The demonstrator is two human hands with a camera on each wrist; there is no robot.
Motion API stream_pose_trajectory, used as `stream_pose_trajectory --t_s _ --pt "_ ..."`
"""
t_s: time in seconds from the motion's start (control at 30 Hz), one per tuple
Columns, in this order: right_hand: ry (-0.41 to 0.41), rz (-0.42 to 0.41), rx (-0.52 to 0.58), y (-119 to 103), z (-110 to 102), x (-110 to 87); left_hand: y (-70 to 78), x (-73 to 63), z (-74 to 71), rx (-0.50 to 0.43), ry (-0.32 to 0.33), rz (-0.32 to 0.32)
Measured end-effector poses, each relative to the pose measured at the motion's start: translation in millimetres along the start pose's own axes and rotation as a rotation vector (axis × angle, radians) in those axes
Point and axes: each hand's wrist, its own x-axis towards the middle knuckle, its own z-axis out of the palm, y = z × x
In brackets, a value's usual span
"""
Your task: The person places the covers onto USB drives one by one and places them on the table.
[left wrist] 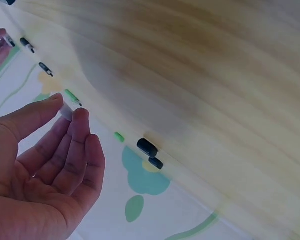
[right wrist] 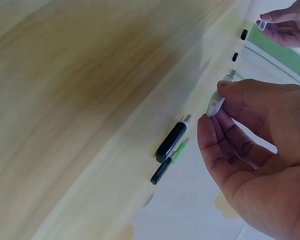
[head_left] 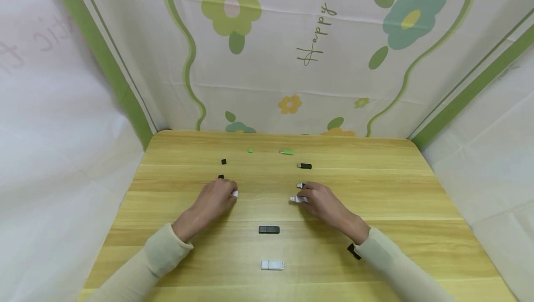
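My left hand (head_left: 214,197) pinches a small white cap (left wrist: 66,111) between thumb and fingertips. My right hand (head_left: 323,202) pinches a white USB stick (right wrist: 217,99) whose bare metal plug points left, toward the other hand. Just beyond the left fingers lies a black cap (head_left: 221,176), with a smaller black cap (head_left: 224,161) farther back. Past the right fingers sits a black USB stick (right wrist: 172,142), partly hidden by the hand in the head view. Behind it are another uncapped black USB stick (head_left: 304,166) and an uncapped green USB stick (head_left: 286,152).
A green cap (head_left: 250,150) lies at the back of the wooden table (head_left: 187,265). Nearer, between the forearms, are a capped black USB stick (head_left: 269,229) and a capped white USB stick (head_left: 272,265). Flowered white curtains (head_left: 258,74) enclose the back and sides.
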Motion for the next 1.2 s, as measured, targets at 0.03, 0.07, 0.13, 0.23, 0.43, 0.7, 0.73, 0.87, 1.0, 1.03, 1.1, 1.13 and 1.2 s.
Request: stream_pose_trajectory --t_s 0.03,0.07,0.13,0.23,0.43,0.7,0.73,0.87,1.0,1.03,1.1,1.13,1.2 --pt "0.0 -0.004 0.004 -0.9 -0.3 1.0 1.1 0.2 0.0 0.0 0.004 0.005" --pt "0.0 -0.008 0.008 -1.7 -0.6 2.0 2.3 0.4 -0.2 -0.002 0.008 0.009" --pt "0.002 -0.017 0.016 -3.4 -1.0 3.6 4.8 0.9 -0.4 -0.003 0.015 0.017" --pt "0.005 -0.027 0.026 -5.6 -1.4 5.9 8.1 1.4 -0.3 0.001 0.019 0.031" --pt "0.009 -0.037 0.029 -10.1 -0.7 10.5 13.2 2.6 3.5 0.003 0.019 0.047" --pt "0.011 -0.051 0.045 -19.1 1.9 17.7 19.5 3.9 12.2 0.012 0.03 0.104" --pt "0.014 -0.054 0.047 -20.4 2.2 18.7 20.3 4.0 12.8 0.011 0.034 0.109" --pt "0.028 -0.072 0.043 -25.4 4.5 21.6 23.1 4.0 15.0 0.01 0.049 0.129" --pt "0.027 -0.079 0.038 -30.2 6.7 23.3 25.5 4.0 16.4 0.011 0.051 0.142" --pt "0.023 -0.078 0.039 -31.4 7.0 23.7 26.1 3.7 16.6 0.012 0.05 0.144" --pt "0.018 -0.077 0.045 -33.8 7.3 24.8 27.4 3.6 17.0 0.013 0.05 0.149" --pt "0.018 -0.078 0.051 -35.1 7.4 25.7 28.1 3.7 17.3 0.014 0.05 0.151" --pt "0.019 -0.088 0.054 -37.4 7.6 27.9 29.7 3.9 17.5 0.015 0.052 0.157"
